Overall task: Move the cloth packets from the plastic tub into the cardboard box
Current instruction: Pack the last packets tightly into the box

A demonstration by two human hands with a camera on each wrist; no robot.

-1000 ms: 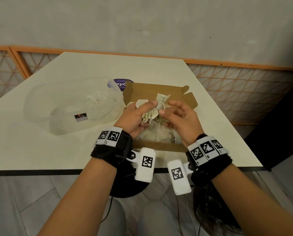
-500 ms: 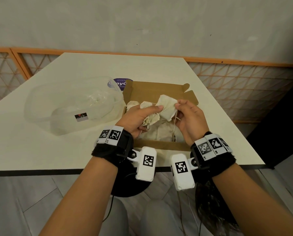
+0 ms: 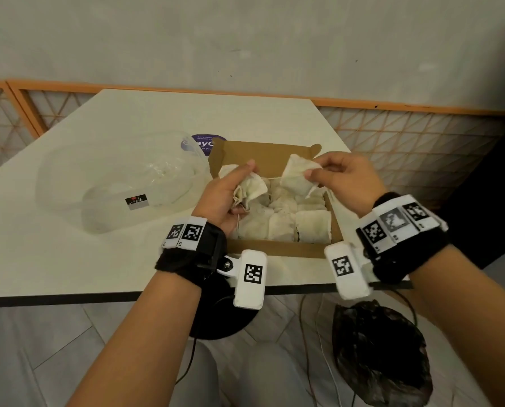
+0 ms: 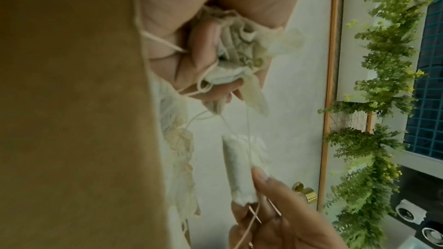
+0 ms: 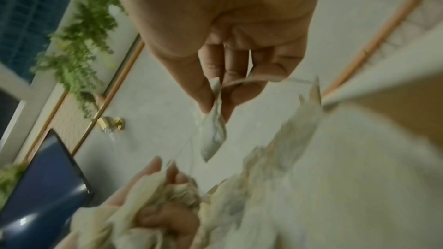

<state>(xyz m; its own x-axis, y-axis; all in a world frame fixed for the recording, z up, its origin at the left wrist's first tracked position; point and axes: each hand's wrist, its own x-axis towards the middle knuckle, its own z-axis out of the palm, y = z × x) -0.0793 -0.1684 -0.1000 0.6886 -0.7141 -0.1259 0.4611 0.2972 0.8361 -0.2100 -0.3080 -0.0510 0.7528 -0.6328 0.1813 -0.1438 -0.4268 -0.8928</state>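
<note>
- We see the left hand (image 3: 227, 195) with fingers curled round a bunch of cloth packets (image 3: 252, 189), held above the near-left part of the cardboard box (image 3: 274, 249).
- We see the right hand (image 3: 343, 179) pinching 1 cloth packet (image 3: 296, 177) by its edge between thumb and fingertips, above the far-right part of the box.
- A thin string (image 3: 273, 178) runs taut between the bunch and the single packet; the 2 hands are apart.
- In the left wrist view, loose strings trail from the gripped bunch.
- More packets (image 3: 298, 224) lie packed side by side inside the open box.
- The clear plastic tub (image 3: 104, 183) stands just left of the box on the white table (image 3: 69, 259).
- A purple label (image 3: 199, 142) lies on the table beyond the tub.
- A black bag (image 3: 383, 356) lies on the floor at near right.
</note>
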